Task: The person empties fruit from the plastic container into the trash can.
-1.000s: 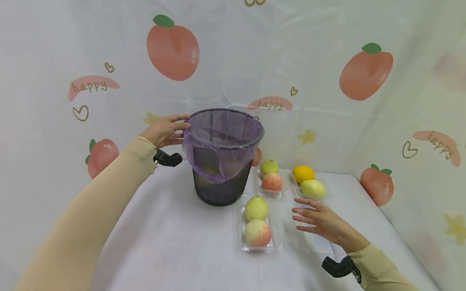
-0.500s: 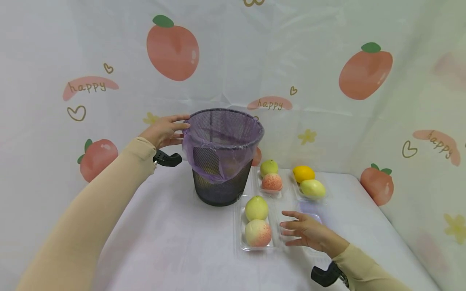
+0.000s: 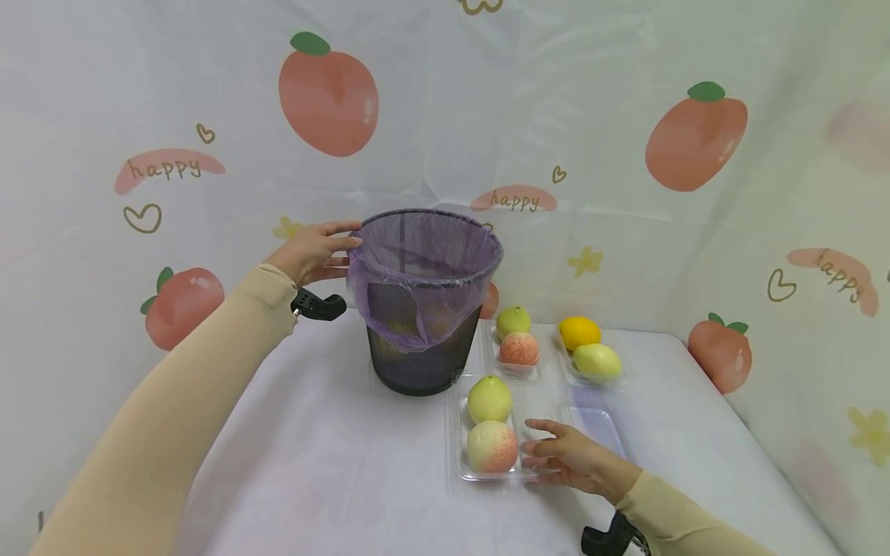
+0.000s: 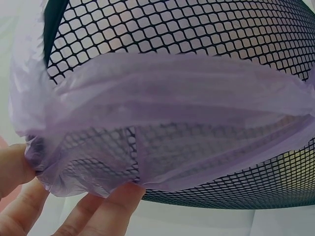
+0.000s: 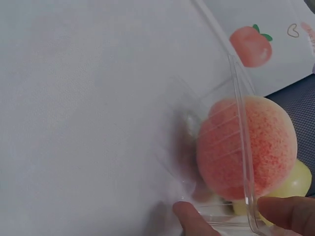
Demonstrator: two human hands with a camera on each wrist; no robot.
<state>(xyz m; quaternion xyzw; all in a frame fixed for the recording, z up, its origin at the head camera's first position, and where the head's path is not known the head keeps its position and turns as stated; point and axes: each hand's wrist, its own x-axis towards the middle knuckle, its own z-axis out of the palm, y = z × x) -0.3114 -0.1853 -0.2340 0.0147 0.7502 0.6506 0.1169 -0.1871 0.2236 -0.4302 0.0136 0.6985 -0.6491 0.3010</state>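
My left hand (image 3: 313,251) touches the left rim of a black mesh wastebasket (image 3: 420,374), fingers fairly straight against its purple bin liner (image 3: 445,320). In the left wrist view, the fingertips meet the liner's (image 4: 147,88) folded-over edge. My right hand (image 3: 573,459) is low at the right side of a clear plastic fruit box (image 3: 480,476), fingers spread. That box holds a peach (image 3: 492,448) and a yellow-green pear (image 3: 490,399). In the right wrist view, the thumb (image 5: 290,214) is right at the box's rim, and a fingertip (image 5: 189,216) shows on the rim's other side.
Behind the near box stands another clear box with a green fruit (image 3: 513,322) and a reddish peach (image 3: 519,349). Right of it, a third holds an orange-yellow lemon (image 3: 580,332) and a pale yellow one (image 3: 597,361). A fruit-printed cloth (image 3: 431,100) hangs behind.
My right hand has moved left and down, from the table's right part to the near fruit box's side. My left hand stays at the wastebasket rim.
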